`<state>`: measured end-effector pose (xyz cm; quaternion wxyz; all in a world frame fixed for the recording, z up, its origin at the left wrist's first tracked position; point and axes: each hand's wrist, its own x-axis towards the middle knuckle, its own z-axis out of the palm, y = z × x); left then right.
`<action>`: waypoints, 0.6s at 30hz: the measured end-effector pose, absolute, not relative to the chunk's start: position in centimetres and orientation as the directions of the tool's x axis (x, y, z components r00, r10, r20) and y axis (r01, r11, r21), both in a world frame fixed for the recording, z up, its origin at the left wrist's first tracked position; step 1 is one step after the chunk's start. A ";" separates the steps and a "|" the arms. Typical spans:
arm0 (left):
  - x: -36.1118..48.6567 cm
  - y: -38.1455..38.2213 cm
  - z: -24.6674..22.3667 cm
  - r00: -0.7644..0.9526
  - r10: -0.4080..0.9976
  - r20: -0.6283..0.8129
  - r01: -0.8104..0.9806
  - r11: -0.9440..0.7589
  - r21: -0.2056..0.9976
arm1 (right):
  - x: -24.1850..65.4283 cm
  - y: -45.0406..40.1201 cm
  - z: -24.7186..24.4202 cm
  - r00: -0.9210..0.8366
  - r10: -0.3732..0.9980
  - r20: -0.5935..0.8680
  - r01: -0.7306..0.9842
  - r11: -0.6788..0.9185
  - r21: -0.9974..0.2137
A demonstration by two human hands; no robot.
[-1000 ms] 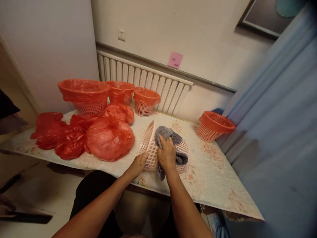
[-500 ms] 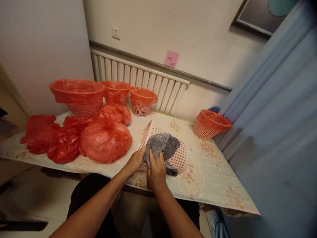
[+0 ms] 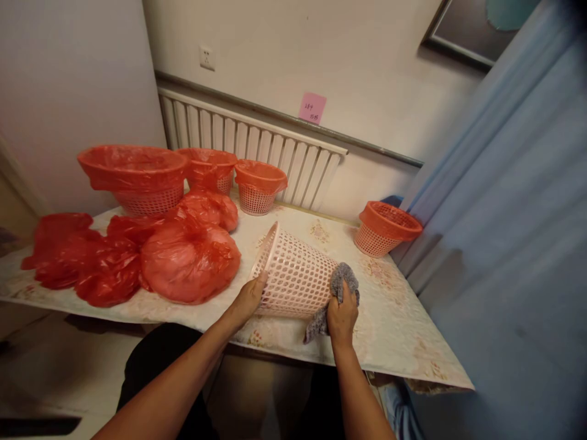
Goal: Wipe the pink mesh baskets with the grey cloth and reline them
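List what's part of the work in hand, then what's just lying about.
In hand:
Pale pink basket, on its side, left hand near its rim
Grey cloth, in the right hand

Lying about:
Red plastic bags
Three red-lined baskets, back left
Red-lined basket, right

Through the head camera I see a pale pink perforated basket [image 3: 296,275] lying on its side on the flowered tablecloth [image 3: 403,333], mouth leftward; I see a speckled grey cloth [image 3: 343,275] bunched against its base end.
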<state>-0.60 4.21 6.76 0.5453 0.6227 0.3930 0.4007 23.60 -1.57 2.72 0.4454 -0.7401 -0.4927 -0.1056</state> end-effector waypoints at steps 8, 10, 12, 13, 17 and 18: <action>-0.8 4.0 6.8 0.418 0.906 0.069 0.025 -0.088 0.996 | 19.3 1.8 8.6 0.312 0.779 0.545 0.887 -0.033 -0.460; -0.8 4.3 6.6 0.414 0.908 0.058 0.032 -0.079 0.996 | 17.1 2.5 10.0 0.192 0.811 0.553 0.921 0.046 -0.387; -0.7 4.6 6.5 0.396 0.917 0.049 0.038 -0.070 0.997 | 14.6 2.7 10.7 0.078 0.821 0.565 0.940 0.128 -0.316; -0.7 4.8 6.6 0.378 0.925 0.046 0.046 -0.068 0.997 | 13.4 2.5 10.5 0.035 0.822 0.568 0.945 0.159 -0.287; -0.4 5.4 7.7 0.302 0.950 0.080 0.085 -0.111 0.990 | 9.8 0.5 7.2 -0.021 0.820 0.572 0.961 0.174 -0.213; -0.4 5.5 8.0 0.297 0.951 0.085 0.090 -0.116 0.989 | 9.3 -0.1 6.0 -0.019 0.820 0.572 0.966 0.163 -0.201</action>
